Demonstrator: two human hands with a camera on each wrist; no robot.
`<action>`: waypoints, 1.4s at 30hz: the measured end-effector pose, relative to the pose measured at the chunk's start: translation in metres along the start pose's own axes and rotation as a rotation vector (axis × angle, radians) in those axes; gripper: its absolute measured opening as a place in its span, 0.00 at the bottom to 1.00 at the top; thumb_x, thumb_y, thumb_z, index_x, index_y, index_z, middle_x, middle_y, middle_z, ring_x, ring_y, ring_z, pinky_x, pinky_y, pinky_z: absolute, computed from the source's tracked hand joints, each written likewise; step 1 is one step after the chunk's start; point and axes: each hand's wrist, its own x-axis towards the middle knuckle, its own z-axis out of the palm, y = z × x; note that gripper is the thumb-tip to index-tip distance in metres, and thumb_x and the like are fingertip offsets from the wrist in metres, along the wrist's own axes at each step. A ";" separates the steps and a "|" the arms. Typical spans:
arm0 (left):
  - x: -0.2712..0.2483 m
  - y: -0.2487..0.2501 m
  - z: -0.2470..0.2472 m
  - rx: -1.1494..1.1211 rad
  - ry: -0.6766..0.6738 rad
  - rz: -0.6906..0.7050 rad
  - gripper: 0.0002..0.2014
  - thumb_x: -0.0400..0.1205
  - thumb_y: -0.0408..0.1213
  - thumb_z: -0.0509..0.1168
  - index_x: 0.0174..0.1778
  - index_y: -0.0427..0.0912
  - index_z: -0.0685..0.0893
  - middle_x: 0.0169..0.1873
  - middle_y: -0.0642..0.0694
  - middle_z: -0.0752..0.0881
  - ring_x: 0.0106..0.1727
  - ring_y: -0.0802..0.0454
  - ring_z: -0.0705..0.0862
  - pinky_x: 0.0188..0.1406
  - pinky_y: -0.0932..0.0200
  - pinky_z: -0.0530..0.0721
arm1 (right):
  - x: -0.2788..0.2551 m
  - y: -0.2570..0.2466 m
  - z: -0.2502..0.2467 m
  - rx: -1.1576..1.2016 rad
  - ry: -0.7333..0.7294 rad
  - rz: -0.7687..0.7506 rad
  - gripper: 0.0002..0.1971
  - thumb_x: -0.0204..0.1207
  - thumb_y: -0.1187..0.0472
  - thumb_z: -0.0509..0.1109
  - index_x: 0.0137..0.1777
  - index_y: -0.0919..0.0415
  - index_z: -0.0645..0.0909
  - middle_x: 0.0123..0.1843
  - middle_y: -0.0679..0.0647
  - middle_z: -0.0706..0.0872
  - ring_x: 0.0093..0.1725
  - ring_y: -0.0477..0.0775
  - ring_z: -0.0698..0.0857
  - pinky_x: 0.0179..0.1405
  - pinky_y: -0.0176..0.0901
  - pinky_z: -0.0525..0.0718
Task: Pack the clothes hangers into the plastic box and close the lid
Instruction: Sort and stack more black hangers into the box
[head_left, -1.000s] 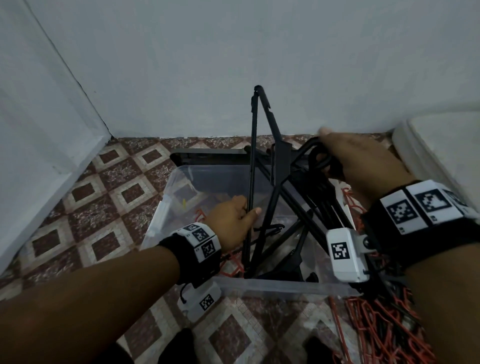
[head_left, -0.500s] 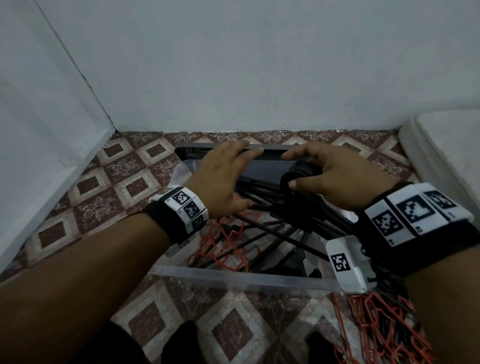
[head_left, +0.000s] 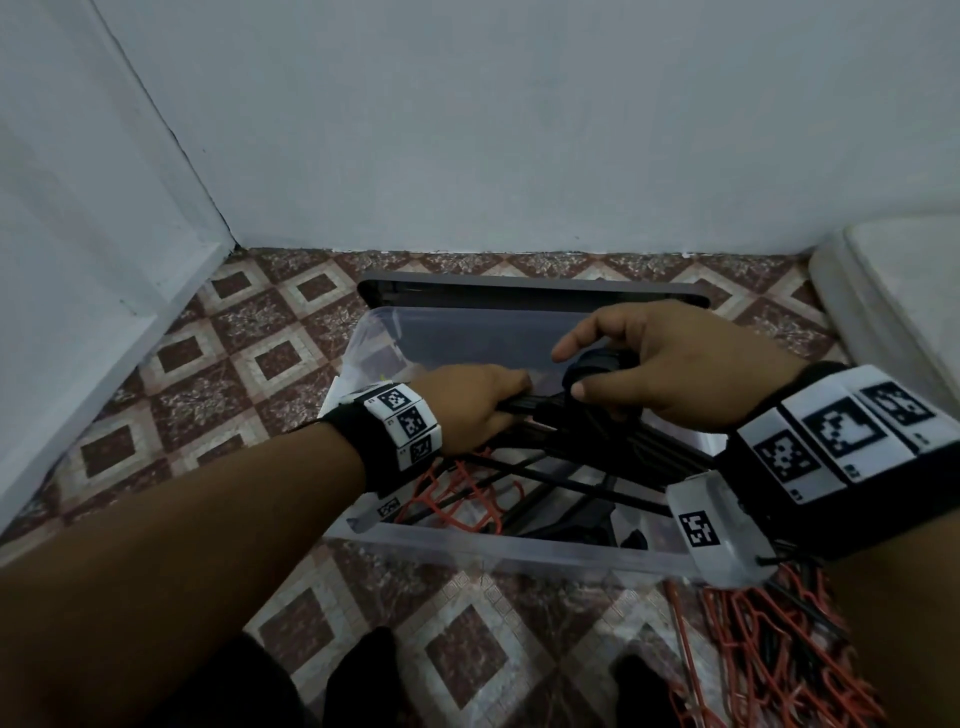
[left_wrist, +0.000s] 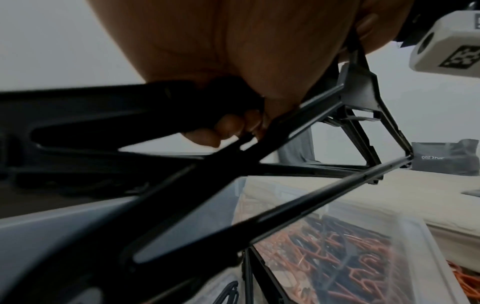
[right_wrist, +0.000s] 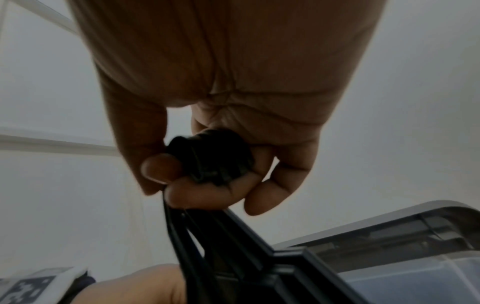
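Gripping the bundled hooks of the black hangers (head_left: 597, 415), the right hand (head_left: 675, 374) has thumb and fingers curled round the hook cluster (right_wrist: 210, 158), index finger sticking out fwd; its wrist band and cam block cover the box's near-right corner. Left hand (head_left: 467, 410) sits just left of that grip, palm down, fingers wrapped round a black hanger arm (left_wrist: 145, 115) — fingertips (left_wrist: 228, 127) show curled under it in the left wrist view, though the palm blocks most of the contact. Hangers hang below both grips, tilted down into the clear plastic box (head_left: 467, 543), w/ lower ends resting among red hangers (head_left: 457, 499) at the bottom; exact no. of black hangers can't be told, bars overlap and are dark. Beyond the grips, past the box's far wall, lies the dark lid (head_left: 519, 291) on the tiled floor (head_left: 234, 374), partly hidden by the right hand. Near side, right of the box, a pile of red and black hangers (head_left: 769, 649) runs out of frame, cut off by the right forearm. Both forearms reach fwd and down from the near edge, wrists roughly level.
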 end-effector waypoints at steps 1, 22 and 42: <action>0.001 -0.002 0.000 -0.022 -0.007 -0.005 0.10 0.83 0.48 0.62 0.57 0.49 0.78 0.51 0.48 0.83 0.51 0.46 0.83 0.50 0.51 0.81 | 0.001 0.002 0.001 -0.014 0.028 0.020 0.11 0.73 0.58 0.77 0.51 0.43 0.83 0.29 0.41 0.89 0.28 0.41 0.87 0.27 0.25 0.79; 0.083 -0.107 0.065 0.197 -0.325 -0.342 0.14 0.81 0.48 0.66 0.54 0.41 0.84 0.54 0.39 0.87 0.50 0.39 0.84 0.44 0.59 0.79 | 0.013 0.049 -0.004 -0.090 0.427 0.258 0.05 0.78 0.57 0.72 0.52 0.46 0.84 0.33 0.46 0.88 0.30 0.46 0.88 0.38 0.45 0.87; 0.152 -0.084 0.164 0.151 -0.291 -0.271 0.28 0.84 0.49 0.59 0.81 0.57 0.65 0.69 0.40 0.78 0.65 0.36 0.81 0.64 0.43 0.81 | 0.030 0.070 -0.006 -0.133 0.515 0.377 0.04 0.78 0.52 0.69 0.50 0.43 0.83 0.29 0.45 0.86 0.25 0.40 0.83 0.18 0.32 0.72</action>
